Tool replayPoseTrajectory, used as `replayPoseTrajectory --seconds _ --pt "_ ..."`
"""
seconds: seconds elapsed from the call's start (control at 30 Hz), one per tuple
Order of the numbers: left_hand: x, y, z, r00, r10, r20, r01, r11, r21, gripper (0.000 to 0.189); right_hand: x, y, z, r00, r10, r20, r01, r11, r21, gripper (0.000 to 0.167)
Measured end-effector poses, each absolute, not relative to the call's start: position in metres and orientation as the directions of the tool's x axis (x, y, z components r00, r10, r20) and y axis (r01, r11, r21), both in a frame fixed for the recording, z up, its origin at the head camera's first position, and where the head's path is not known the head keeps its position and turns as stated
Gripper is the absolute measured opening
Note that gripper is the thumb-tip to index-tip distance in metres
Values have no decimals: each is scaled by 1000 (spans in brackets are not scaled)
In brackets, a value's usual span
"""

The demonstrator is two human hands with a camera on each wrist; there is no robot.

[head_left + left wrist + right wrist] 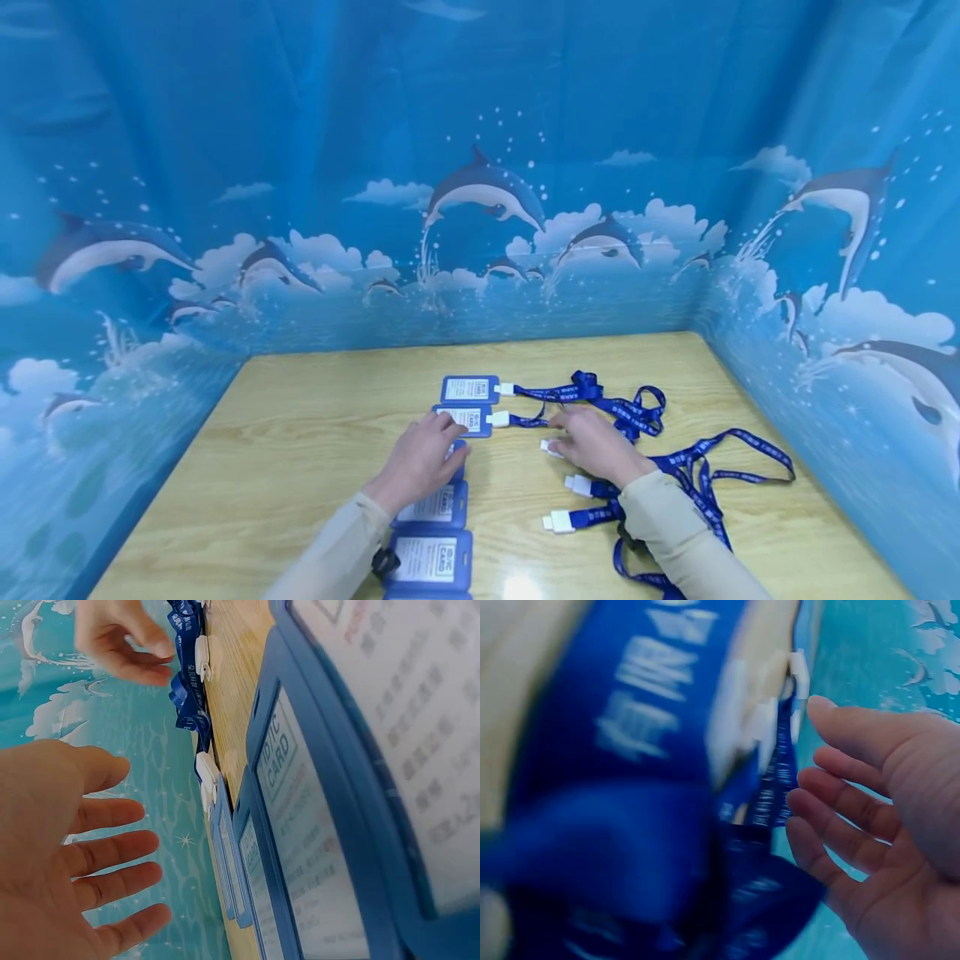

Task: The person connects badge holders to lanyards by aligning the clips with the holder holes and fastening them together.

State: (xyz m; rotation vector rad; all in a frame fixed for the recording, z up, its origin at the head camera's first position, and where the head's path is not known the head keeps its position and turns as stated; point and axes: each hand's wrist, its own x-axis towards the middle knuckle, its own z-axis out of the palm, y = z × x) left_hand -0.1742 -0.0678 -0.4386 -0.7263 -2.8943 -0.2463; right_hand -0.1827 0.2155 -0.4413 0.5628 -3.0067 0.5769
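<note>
Several blue ID card holders (425, 560) lie in a column on the table. My left hand (422, 457) hovers over the third from the back, partly hiding it; the left wrist view shows its fingers spread with nothing held. My right hand (597, 442) is over a white lanyard clip (551, 448), thumb apart from the loosely bent fingers, nothing between them. The two farthest card holders (470, 389) have white clips of blue lanyards (551, 393) at their right ends. Nearer lanyards, with white clips (558, 522) pointing left, lie under and beside my right forearm.
The wooden table (315, 442) meets a blue dolphin-print curtain (480, 275) at its back and sides. Loose lanyard loops (753, 454) spread over the right part of the table. A dark band (386, 562) is on the left wrist.
</note>
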Motion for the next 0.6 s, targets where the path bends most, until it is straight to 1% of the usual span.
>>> replayPoseTrajectory --seconds 0.07,0.27,0.33,0.6 --pt "-172 -69 -439 -874 451 180 474 872 121 32 -182 215 -448 -941 -330 72 -333 870 -363 33" --pt "-169 -71 -442 -880 441 176 465 876 129 32 -184 217 -459 -955 -298 3 -274 873 -404 20" --pt "-168 -72 -444 -882 437 177 462 875 145 32 -184 217 -459 -957 -290 -5 -264 876 -405 21" --pt "-167 -77 -447 -885 434 170 460 871 170 33 -181 216 -450 -951 -301 68 -302 866 -397 25"
